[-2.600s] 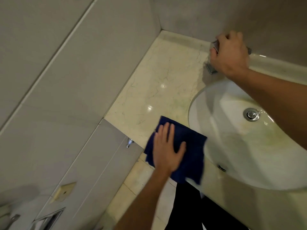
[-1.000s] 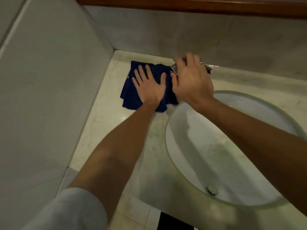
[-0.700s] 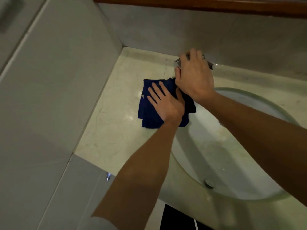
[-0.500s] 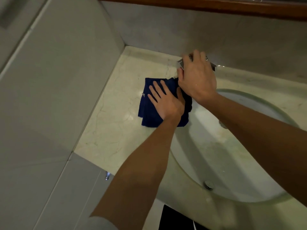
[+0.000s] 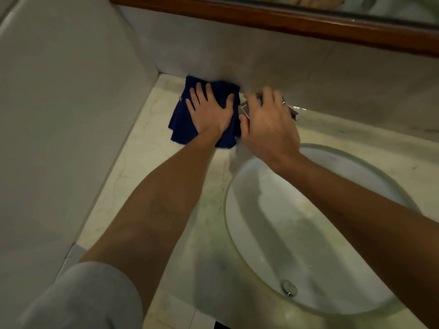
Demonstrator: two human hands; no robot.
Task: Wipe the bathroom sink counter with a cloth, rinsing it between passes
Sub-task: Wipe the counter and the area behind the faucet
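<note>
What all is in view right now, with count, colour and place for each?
cloth: one, dark blue, flat on the counter's back left corner, against the back wall
counter: one, cream marble
sink: one, white, oval, set into the counter at right
drain: one, chrome, in the sink
tap: one, chrome, behind the sink, mostly covered
mirror frame: one, brown wood, top
left hand: flat on the cloth
right hand: over the tap

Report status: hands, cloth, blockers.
Left hand flat on blue cloth, back corner of counter. Right hand gripping faucet. No blockers visible.
</note>
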